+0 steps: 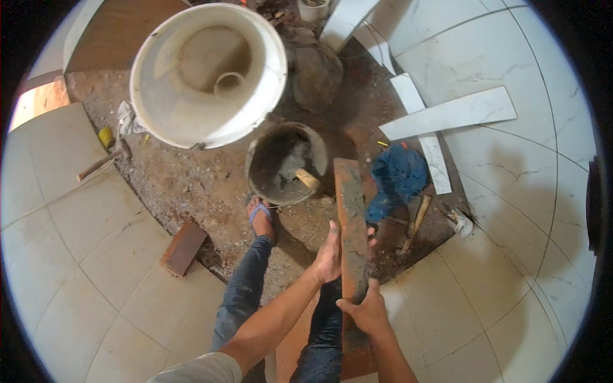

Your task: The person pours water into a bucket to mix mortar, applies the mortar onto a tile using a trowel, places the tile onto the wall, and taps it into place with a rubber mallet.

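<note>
A long reddish-brown brick (352, 210), its upper face smeared with wet grey mortar, runs away from me between my hands. My left hand (329, 254) grips it from the left side, fingertips showing past its right edge. Nearer to me, my right hand (369, 309) is closed round the right edge, thumb across the top and most fingers hidden. Just beyond the brick's far end stands a bucket of grey mortar (281, 159) with a wooden handle (308, 179) sticking out; the tool's other end is hidden in the mix.
A large white tub (143, 96) with a cup inside stands at the far left. Another brick (184, 249) and a hammer (99, 167) lie left. A blue plastic bag (399, 169), a wooden-handled tool (418, 220) and white tile strips (453, 115) lie right. Rough soil meets tiled floor.
</note>
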Demonstrator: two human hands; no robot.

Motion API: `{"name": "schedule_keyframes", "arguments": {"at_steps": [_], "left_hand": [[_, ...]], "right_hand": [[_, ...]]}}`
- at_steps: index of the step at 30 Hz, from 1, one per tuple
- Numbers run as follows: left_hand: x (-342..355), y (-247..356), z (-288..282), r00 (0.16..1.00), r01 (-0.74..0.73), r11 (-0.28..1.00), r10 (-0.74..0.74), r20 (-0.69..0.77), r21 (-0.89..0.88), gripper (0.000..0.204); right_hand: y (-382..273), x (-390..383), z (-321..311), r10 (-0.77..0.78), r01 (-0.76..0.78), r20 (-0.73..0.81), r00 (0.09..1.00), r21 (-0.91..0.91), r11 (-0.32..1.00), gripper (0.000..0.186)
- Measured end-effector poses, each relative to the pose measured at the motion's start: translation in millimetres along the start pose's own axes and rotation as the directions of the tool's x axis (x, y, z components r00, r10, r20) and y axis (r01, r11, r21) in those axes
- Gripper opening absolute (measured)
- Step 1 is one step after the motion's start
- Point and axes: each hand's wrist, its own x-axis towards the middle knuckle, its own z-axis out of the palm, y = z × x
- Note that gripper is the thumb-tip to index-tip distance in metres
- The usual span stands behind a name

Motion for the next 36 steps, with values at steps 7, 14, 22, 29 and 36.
{"name": "schedule_keyframes", "arguments": {"at_steps": [7,14,22,29,36], "left_hand": [[-110.7,86.9,-41.4,0.984,-0.145,0.983,0.155,-0.084,0.114,0.085],[-184.8,137.5,-98.6,0.996,-0.062,0.997,0.058,-0.074,-0.053,0.066],[-204.1,125.6,-152.9,0.992,-0.104,0.973,0.085,-0.095,-0.206,0.069],[-171.4,114.2,-158.4,0.987,-0.085,0.975,0.054,-0.154,-0.206,0.071],[-159.5,116.2,-155.5,0.984,-0.108,0.975,0.077,-0.164,-0.192,0.069]], "right_hand": [[-63.5,27.2,14.3,-0.475,0.459,0.078,0.877,0.159,0.874,0.041],[-179.1,200.2,81.6,-0.767,0.42,-0.025,0.641,-0.825,0.378,0.035],[-227.5,216.3,113.7,-0.331,0.31,0.184,0.925,-0.871,0.382,0.036],[-212.7,229.2,113.7,-0.437,0.214,0.055,0.898,-0.921,0.325,0.026],[-237.7,221.4,118.0,-0.431,0.319,0.121,0.894,-0.847,0.425,0.027]]}}
